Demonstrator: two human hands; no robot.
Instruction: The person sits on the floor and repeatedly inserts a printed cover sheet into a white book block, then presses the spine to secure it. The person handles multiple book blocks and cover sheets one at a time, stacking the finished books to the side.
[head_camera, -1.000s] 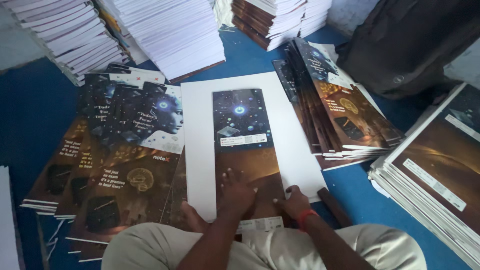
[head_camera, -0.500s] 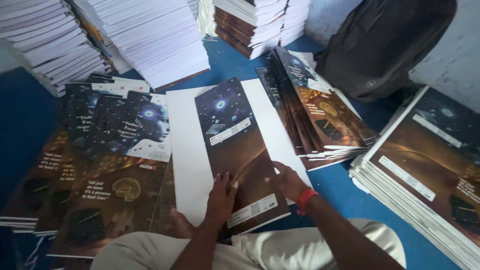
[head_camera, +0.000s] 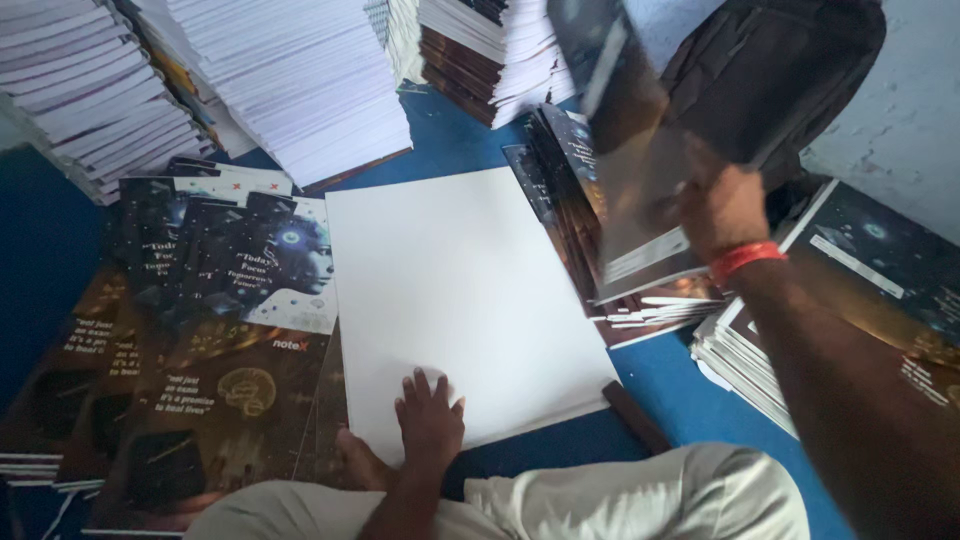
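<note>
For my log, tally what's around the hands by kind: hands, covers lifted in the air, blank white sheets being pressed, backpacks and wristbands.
Hands: 2, left hand and right hand
Lifted dark cover: 1
Pressed white sheet: 1
Black backpack: 1
Red wristband: 1
Total: 6

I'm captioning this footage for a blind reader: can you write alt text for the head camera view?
Seen from above, a seated person's right hand lifts a dark printed cover while the left hand presses flat on a white sheet stack on a blue floor. Piles of dark covers and white page stacks surround them.
</note>
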